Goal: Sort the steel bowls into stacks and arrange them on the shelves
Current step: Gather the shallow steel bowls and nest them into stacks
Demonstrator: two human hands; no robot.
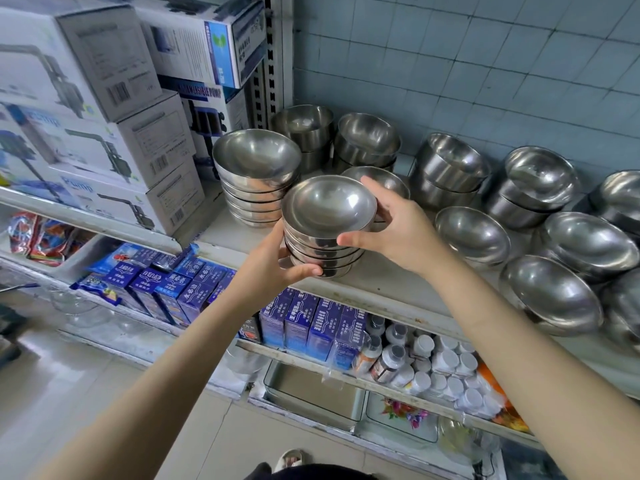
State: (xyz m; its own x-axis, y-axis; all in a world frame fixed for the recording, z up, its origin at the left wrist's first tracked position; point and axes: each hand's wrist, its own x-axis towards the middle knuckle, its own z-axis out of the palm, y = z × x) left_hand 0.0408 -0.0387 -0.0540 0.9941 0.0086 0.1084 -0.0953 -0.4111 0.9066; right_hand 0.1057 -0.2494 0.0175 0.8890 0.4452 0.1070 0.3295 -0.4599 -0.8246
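A stack of several shallow steel bowls (pixel 327 220) stands at the front edge of the upper shelf (pixel 384 285). My left hand (pixel 277 263) grips the stack's lower left side, thumb curled under its base. My right hand (pixel 394 226) holds the top bowl's right rim between thumb and fingers. Just left and behind stands a second stack of shallow bowls (pixel 256 174). Deeper bowls (pixel 367 140) sit in pairs along the back. Single and stacked bowls (pixel 472 233) spread along the shelf to the right.
White pump boxes (pixel 114 133) are piled on the shelf to the left. Blue cartons (pixel 304 327) and white-capped bottles (pixel 433 362) fill the shelf below. A metal upright (pixel 273 60) and a tiled wall (pixel 485 64) back the bowls.
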